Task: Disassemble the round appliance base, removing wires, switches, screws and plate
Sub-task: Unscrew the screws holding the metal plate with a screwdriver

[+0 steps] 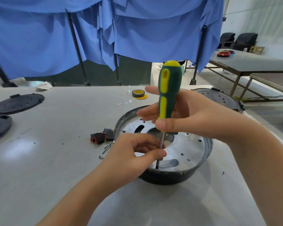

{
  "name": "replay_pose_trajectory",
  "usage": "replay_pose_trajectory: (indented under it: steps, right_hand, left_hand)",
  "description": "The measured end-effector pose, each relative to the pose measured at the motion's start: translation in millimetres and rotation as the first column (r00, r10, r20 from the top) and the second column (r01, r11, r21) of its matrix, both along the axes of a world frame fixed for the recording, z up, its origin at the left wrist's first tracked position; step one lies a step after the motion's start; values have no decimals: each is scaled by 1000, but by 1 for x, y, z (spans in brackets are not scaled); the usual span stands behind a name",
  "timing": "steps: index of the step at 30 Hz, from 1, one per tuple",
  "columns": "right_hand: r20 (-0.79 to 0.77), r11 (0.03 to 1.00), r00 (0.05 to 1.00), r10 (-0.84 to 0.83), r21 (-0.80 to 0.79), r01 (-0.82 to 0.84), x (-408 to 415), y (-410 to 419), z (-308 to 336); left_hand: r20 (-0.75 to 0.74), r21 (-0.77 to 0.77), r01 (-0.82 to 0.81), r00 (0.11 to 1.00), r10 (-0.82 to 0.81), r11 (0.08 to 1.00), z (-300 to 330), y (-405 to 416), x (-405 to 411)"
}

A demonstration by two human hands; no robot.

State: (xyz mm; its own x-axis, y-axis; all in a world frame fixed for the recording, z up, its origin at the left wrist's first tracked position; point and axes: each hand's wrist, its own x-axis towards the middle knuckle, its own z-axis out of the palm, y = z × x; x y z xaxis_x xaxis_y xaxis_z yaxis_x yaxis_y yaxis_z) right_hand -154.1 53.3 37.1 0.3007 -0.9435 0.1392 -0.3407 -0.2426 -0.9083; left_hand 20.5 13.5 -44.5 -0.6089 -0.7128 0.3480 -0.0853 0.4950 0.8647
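The right hand (183, 118) held the green and yellow handle of a screwdriver (168, 90), with thumb and fingers curled around its lower part, and kept the tool upright. The left hand (134, 152) was lower and pinched the metal shaft between thumb and fingertips, to guide it. The two hands were near each other, one above the other, both closed on the same tool. The tip went down to the near edge of the silver plate (186, 144), which lay inside the round appliance base (170, 176) on the grey table (55, 160), just in front of the person.

The step in hand seemed to be the unscrewing of the plate. The screw under the tip was not visible, so I cannot tell if the tip was seated in it. Some switches (101, 136) and loose screws (105, 150) lay already on the table just left of the base, so the work looked well advanced. The next move probably called for firm downward pressure and steady turning, so that the tip would not slip out.
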Motion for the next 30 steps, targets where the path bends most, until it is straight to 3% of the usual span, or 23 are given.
replay_pose_trajectory:
  steps: [5, 10, 13, 19, 22, 26, 30]
  right_hand:
    - [-82, 995, 994, -74, -74, 68, 3, 0, 1]
    - [71, 999, 997, -7, -35, 10, 0, 1, 1]
    - [85, 999, 995, 51, -7, -50, 0, 2, 1]
    - [-36, 992, 997, -74, -104, 70, 4, 0, 1]
    - [59, 994, 997, -54, -96, 59, 2, -2, -2]
    - [137, 999, 990, 36, -26, -33, -2, 1, 0]
    - [17, 999, 1000, 2, -34, -1, -1, 1, 1]
  left_hand:
    - [-39, -11, -90, 995, 89, 996, -3, -2, -2]
    - [4, -7, 17, 1000, -17, 1000, -2, 0, 1]
    - [13, 16, 61, 998, -61, 998, -1, 0, 3]
    - [-45, 7, -89, 995, 89, 996, -5, -3, -2]
    - [-25, -18, -80, 997, 80, 997, -4, -2, -1]
    - [6, 40, 63, 998, -63, 997, 0, -1, 5]
    - [-23, 48, 8, 1000, -7, 999, 0, -2, 2]
